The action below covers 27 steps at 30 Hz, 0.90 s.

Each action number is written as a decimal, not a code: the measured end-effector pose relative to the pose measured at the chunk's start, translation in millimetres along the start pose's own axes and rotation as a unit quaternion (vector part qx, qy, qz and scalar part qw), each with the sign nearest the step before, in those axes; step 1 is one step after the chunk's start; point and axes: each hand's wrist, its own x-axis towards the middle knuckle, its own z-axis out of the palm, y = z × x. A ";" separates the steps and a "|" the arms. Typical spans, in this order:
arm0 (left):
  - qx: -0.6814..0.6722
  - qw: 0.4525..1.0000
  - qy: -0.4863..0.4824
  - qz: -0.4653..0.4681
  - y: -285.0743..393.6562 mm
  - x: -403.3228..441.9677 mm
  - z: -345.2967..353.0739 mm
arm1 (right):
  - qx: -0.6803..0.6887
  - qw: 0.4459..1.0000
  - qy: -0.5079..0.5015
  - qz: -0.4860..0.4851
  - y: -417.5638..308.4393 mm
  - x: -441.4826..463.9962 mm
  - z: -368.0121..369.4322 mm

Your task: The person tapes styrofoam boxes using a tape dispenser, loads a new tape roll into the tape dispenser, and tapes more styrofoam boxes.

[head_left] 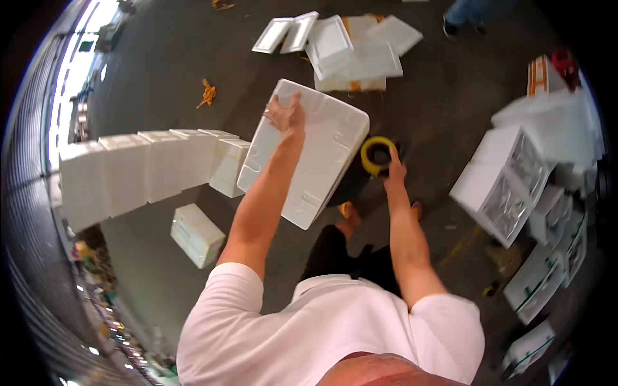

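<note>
A large white foam box (322,138) lies in front of me at a slant, its moulded face toward me. My left hand (286,116) rests on that face near its upper left edge, slightly blurred, with fingers apart. To the right of the box, my right hand (396,168) is closed on a roll of yellow tape (367,154), its ring facing me. The hand and tape are beside the box's right edge, apart from it. What supports the box is mostly hidden; something dark shows under its right side.
White foam boxes (125,174) stand in a row at left, with a single foam box (196,235) nearer me. Flat white lids (331,45) lie ahead. Stacked foam boxes (489,174) holding clear plastic stand at right. Orange scraps (206,94) litter the floor. Another person's legs (463,16) show at top.
</note>
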 end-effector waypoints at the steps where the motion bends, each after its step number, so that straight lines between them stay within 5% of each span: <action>1: -0.126 0.990 -0.018 0.065 -11.1 30.5 -10.1 | -0.031 0.999 0.024 0.003 1.1 -13.4 9.6; 2: -0.283 0.953 -0.007 0.108 -23.6 41.8 -25.4 | 0.166 0.982 -0.084 0.019 -9.7 -53.3 15.9; 3: -0.025 0.991 -0.027 0.129 -3.1 26.9 -74.1 | 0.156 0.985 -0.065 0.017 -9.1 -69.7 39.4; 4: -0.028 0.991 -0.027 0.129 -20.5 45.0 -69.6 | 0.172 0.984 -0.037 0.010 1.8 -76.0 48.9; 6: 0.101 0.939 -0.326 -0.032 -38.5 67.9 -61.5 | 0.118 0.988 -0.039 0.095 -11.6 -59.4 79.9; 8: 0.158 0.952 -0.257 0.054 -28.3 31.8 -77.3 | 0.075 0.987 -0.140 0.037 -5.7 -59.1 118.8; 12: -0.047 0.953 -0.297 -0.026 -70.7 32.7 -98.7 | -0.013 0.983 -0.183 -0.024 -1.6 -99.6 163.3; 13: -0.053 0.982 -0.171 0.058 -79.0 32.2 -87.6 | -0.004 0.977 -0.214 -0.024 -0.2 -104.8 169.3; 14: -0.172 0.930 -0.322 -0.046 -53.2 4.5 -154.0 | -0.004 0.979 -0.204 -0.009 -12.5 -126.7 185.6; 18: -0.246 0.926 -0.287 -0.006 -59.3 -31.1 -198.6 | -0.083 0.964 -0.244 -0.066 -47.8 -193.5 217.5; 19: -0.246 0.926 -0.288 -0.006 -62.3 -38.9 -188.7 | -0.093 0.968 -0.221 -0.071 -51.9 -206.4 214.7; 21: -0.361 0.921 -0.127 0.065 -84.6 -63.0 -178.9 | -0.117 0.968 -0.211 -0.074 -49.6 -231.0 202.9; 22: -0.364 0.916 -0.154 0.070 -84.4 -68.2 -190.1 | -0.140 0.961 -0.231 -0.058 -41.7 -237.0 176.8; 23: -0.426 0.895 -0.057 0.121 -94.3 -94.9 -179.5 | -0.167 0.950 -0.258 -0.048 -41.7 -235.6 158.8; 24: -0.426 0.895 -0.079 0.105 -129.5 -101.1 -167.5 | -0.135 0.961 -0.242 0.018 -34.0 -237.0 141.6; 26: -0.450 0.887 -0.093 0.053 -149.2 -91.2 -150.3 | -0.269 0.942 -0.197 -0.032 -20.6 -215.8 84.1; 27: -0.472 0.878 -0.080 0.008 -147.3 -86.8 -143.5 | -0.202 0.955 -0.215 0.036 -10.8 -232.0 87.6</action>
